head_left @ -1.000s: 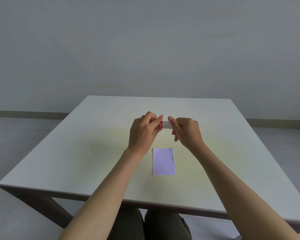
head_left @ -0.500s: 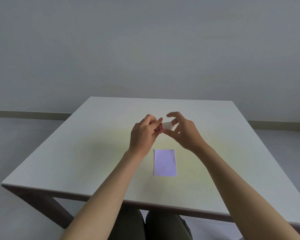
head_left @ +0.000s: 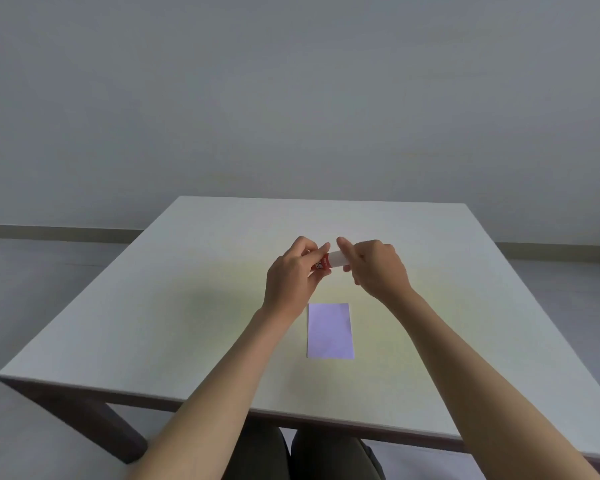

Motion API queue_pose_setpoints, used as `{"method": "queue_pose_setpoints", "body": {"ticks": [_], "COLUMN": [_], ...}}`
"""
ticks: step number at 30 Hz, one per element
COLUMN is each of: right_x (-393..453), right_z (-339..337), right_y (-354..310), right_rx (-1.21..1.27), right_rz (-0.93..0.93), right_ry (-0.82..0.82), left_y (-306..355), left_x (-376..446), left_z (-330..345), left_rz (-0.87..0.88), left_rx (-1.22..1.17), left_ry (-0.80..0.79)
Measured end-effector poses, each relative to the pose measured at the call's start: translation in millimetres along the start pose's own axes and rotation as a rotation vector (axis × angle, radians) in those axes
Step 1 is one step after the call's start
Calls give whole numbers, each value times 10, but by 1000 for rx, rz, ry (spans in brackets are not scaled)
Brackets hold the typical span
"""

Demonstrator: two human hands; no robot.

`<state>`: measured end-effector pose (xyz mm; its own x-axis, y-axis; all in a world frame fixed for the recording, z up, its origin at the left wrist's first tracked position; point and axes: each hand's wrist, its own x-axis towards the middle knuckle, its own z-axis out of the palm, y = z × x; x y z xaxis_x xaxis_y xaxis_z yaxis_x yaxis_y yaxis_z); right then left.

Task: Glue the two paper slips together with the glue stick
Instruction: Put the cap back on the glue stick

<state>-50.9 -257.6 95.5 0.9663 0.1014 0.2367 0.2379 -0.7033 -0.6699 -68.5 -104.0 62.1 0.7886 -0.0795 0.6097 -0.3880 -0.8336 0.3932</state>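
the glue stick [head_left: 329, 261] is held level above the table [head_left: 187, 306], the left hand [head_left: 293, 278] pinching its red body, the right hand [head_left: 378, 268] pinching the white cap. pull the cap straight off, steadily. lilac paper [head_left: 330, 330] lies flat just below; only one slip is discernible. plain grey wall [head_left: 291, 98] beyond.

Bare forearms [head_left: 229, 368] (dark olive trousers [head_left: 329, 459])

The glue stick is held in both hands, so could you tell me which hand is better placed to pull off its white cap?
Probably the right hand: its fingers already wrap the white cap, while the left hand grips the red body of the glue stick.
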Motion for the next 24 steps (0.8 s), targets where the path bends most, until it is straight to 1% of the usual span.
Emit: {"method": "queue_pose_setpoints", "body": {"ticks": [2,7,9,11,17,24], "right_x": [-11,-37,-48,-58,-79,-96], "right_z": [-1,1,-11,-14,-31,-26], "right_y": [32,240,322,392,515,557], "right_rx": [49,59,67,70,79,77], "right_rz": [46,65,87,105,124,133], "right_ry": [17,-17,-24,-24,-56,-92], "left_y": [-47,-354,-477,-578,-744,-781], "left_x": [45,285,300,257,42,19], "left_z": [39,84,125,182,358,427], "left_rz": [-76,-485,-585,-656,-739,-722], "left_rx": [-44,-267,-309,-301,-316,-324], "left_ry": [29,170,200,210,209,158]}}
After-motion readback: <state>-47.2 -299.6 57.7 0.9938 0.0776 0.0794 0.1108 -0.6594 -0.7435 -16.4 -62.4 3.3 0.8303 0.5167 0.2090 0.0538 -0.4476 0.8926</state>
